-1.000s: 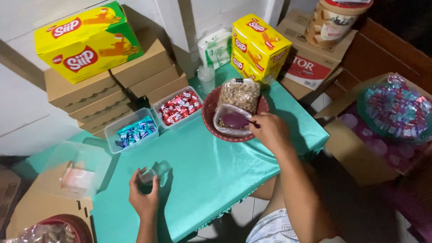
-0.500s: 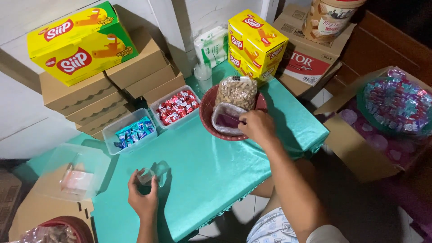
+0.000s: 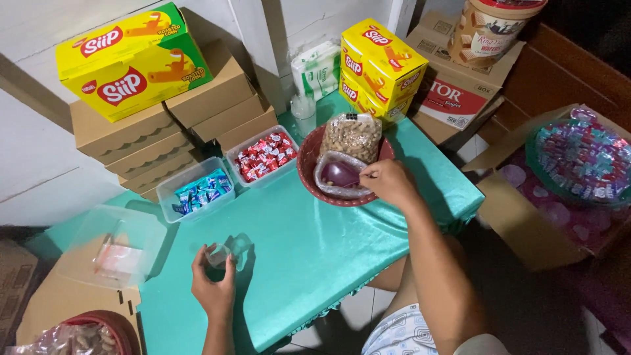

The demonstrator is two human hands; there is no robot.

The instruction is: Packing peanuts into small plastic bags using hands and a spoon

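Two clear tubs, one of blue-wrapped sweets [image 3: 199, 190] and one of red-wrapped sweets [image 3: 265, 156], stand on the teal tabletop [image 3: 309, 243] between the stacked brown boxes [image 3: 164, 131] and the red bowl [image 3: 309, 172], with nothing between the hands. The bowl's contents are partly covered by a bag of nuts [image 3: 351, 137], and the spoon's handle is hidden under the fingers. The left hand [image 3: 213, 286] curls around a small clear cup [image 3: 217, 255] standing on the tabletop, while the right hand [image 3: 388, 184] pinches a purple spoon [image 3: 340, 174] inside the bowl.

Home snack-packing corner — stacked cardboard boxes [image 3: 164, 125], candy tubs [image 3: 266, 156], teal-clothed table [image 3: 309, 243] — tiled floor.
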